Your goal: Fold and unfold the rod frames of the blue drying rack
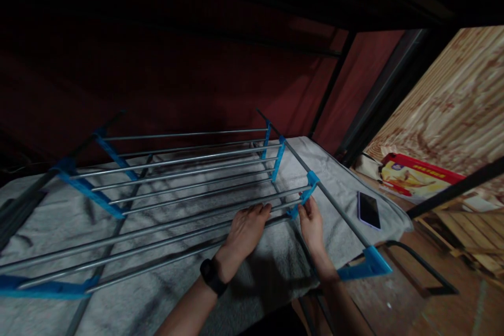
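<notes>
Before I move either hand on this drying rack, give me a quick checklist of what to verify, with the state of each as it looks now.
1. Left hand on the rack: ok, fingers curl over a metal rod near its right end.
2. Right hand on the rack: ok, fingertips are at the blue plastic bracket.
3. Rod seated in that bracket: cannot tell, the fingers hide the joint.
4. Drying rack supported: ok, it lies on the grey blanket.
5. Phone out of the way: ok, it lies on the blanket to the right, apart from the rack's side rail.
6. Light: not ok, the far side is too dark to check.
</notes>
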The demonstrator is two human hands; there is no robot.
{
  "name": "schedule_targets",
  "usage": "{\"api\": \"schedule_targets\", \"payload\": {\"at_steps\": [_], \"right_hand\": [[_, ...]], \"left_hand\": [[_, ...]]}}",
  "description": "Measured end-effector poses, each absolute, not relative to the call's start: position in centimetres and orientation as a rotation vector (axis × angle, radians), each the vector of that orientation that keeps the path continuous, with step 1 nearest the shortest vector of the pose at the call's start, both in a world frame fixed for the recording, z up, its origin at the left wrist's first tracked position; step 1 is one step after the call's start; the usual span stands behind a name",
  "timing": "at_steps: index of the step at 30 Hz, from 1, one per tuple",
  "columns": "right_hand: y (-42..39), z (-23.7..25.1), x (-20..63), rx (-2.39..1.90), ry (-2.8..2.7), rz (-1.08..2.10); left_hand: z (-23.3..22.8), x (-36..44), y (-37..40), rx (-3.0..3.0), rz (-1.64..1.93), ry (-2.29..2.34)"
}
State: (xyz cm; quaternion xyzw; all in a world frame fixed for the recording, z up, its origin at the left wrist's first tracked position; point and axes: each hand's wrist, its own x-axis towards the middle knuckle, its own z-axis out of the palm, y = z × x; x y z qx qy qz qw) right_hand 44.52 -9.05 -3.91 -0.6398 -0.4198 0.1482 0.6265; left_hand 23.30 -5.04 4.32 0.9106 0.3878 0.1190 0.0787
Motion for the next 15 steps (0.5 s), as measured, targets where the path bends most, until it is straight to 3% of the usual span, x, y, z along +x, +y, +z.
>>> {"api": "schedule_targets", "payload": {"at_steps": [15], "right_hand": [[-9.29,-3.63,43.85,-1.502,-0.957,0.296]], "left_hand": [[5.05,22.91,-4.97,2.706,0.324,1.228]]}}
